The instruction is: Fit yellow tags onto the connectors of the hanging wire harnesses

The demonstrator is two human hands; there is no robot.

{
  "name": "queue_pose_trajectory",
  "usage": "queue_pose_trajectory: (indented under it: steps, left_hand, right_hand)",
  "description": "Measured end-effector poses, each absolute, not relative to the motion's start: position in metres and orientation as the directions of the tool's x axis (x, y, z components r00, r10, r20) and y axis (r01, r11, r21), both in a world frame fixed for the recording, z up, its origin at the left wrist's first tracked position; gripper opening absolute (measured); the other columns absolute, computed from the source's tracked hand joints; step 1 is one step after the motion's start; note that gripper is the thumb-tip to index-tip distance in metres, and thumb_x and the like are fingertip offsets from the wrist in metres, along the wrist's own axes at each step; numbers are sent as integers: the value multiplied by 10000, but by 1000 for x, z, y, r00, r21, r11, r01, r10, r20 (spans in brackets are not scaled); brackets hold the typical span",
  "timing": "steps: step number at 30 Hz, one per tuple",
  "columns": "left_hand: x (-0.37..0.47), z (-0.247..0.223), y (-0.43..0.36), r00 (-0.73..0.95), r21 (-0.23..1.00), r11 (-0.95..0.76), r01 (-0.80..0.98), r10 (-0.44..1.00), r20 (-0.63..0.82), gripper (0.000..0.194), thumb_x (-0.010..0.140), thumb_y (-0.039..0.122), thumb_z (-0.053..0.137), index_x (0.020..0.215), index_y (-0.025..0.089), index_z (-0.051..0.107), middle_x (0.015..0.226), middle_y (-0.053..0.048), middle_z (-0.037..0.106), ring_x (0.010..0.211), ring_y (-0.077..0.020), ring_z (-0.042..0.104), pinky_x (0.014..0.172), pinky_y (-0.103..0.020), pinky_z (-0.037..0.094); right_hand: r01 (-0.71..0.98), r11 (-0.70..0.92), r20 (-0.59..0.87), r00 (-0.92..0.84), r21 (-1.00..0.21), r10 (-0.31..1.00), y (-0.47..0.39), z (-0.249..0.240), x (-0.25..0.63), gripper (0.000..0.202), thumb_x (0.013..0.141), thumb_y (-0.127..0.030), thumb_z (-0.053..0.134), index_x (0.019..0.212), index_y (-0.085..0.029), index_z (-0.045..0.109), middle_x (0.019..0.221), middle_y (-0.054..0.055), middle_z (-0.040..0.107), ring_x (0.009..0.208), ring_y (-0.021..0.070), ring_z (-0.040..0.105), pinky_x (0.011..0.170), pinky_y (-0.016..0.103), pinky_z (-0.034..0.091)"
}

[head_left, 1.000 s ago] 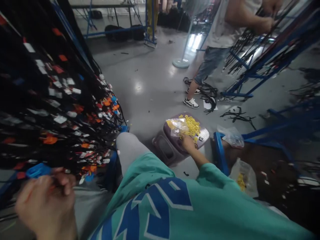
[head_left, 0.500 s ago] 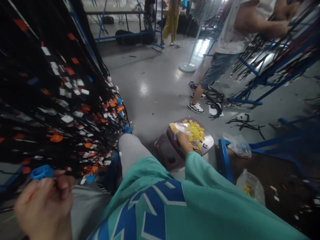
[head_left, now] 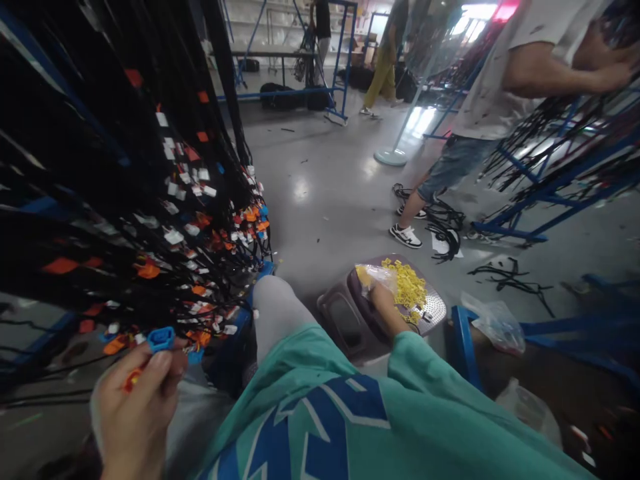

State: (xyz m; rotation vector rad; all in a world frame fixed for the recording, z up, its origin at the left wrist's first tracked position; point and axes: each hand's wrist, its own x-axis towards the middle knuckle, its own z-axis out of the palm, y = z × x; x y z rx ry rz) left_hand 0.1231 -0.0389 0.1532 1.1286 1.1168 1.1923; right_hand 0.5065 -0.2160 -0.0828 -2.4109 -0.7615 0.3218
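Note:
My left hand (head_left: 143, 400) is closed around a blue connector (head_left: 161, 339), whose open end points up between thumb and fingers. An orange-red bit shows lower in the same grip. On the right, my right hand (head_left: 383, 300) reaches to a clear plastic bag (head_left: 375, 275) holding yellow pieces. Its fingers are hidden in or behind the film, so their pose cannot be made out. Under the bag is a purple-grey plastic stool (head_left: 435, 310) with a perforated top, where a pile of small yellow clips (head_left: 411, 285) lies loose beside my hand.
Black cable harnesses (head_left: 190, 153) with white, orange and blue connectors hang close on my left. A co-worker (head_left: 470, 133) stands ahead right by a blue rack (head_left: 525, 160). Cables (head_left: 445, 227) lie on the floor. A blue frame (head_left: 465, 347) and plastic bag (head_left: 500, 323) are at right.
My left hand with the blue connector has moved right and into clearer view. The camera view has shifted, so the stool appears lower and farther right. My right hand stays at the bag.

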Motion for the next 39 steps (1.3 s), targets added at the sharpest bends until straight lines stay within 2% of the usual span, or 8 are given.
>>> queue_pose_trajectory:
  steps: [6,12,16,22,25,31,35,39]
  left_hand:
    - [113,134,-33,147,991,67,-117,988,-50,222,462,297,773,616,162,687,468,6,544,403,-84,436,348,-171,294]
    - [110,121,-32,420,982,-161,97,901,106,211,589,373,728,656,175,695,510,-7,575,443,-112,457,406,-200,336]
    - [114,123,-35,533,940,-301,158,828,175,187,668,367,673,728,193,708,530,1,578,483,-129,494,475,-216,377]
    - [111,126,-40,579,893,-405,195,783,228,273,736,427,599,765,168,683,611,-9,613,559,-133,531,529,-214,396]
    - [108,127,-44,603,881,-413,231,771,203,315,757,445,572,823,157,683,674,-24,654,616,-145,575,580,-226,431]
    - [105,123,-53,628,859,-464,217,740,241,318,782,430,557,883,161,694,887,-73,720,800,-193,654,727,-274,492]
    - [108,119,-55,592,834,-506,220,749,298,285,802,391,547,906,169,691,879,-67,722,808,-191,662,732,-275,502]
    - [110,114,-56,552,815,-538,214,755,354,263,804,359,546,910,166,691,859,-64,723,781,-188,665,704,-275,512]
  right_hand:
    - [135,-776,-320,857,-616,404,-224,-75,491,200,883,-229,512,734,-117,583,675,17,630,597,104,605,612,252,517]
    - [100,-766,-442,766,-635,467,-256,-53,469,281,723,-190,507,453,-207,429,364,-14,486,351,133,496,410,239,422]
    - [149,-760,-477,698,-632,534,-264,-23,469,273,676,-259,518,413,-223,453,314,-5,462,296,139,428,362,256,347]
    - [41,-414,-311,593,-909,743,-205,48,427,280,532,-421,728,669,-199,629,597,34,640,506,162,582,508,289,490]
    - [-20,-257,-236,469,-966,851,-167,81,382,339,560,-452,754,733,-186,634,617,28,656,525,146,601,529,276,508]
    - [-166,55,37,109,-985,993,-131,132,302,239,704,-396,706,712,-173,622,554,3,634,469,112,577,477,246,501]
    - [-170,164,153,77,-972,985,-124,147,278,204,754,-375,669,726,-177,631,572,-6,628,486,99,573,470,226,504]
    - [-187,155,139,96,-970,986,-121,147,270,196,751,-374,669,749,-179,647,576,-8,631,480,99,574,457,223,509]
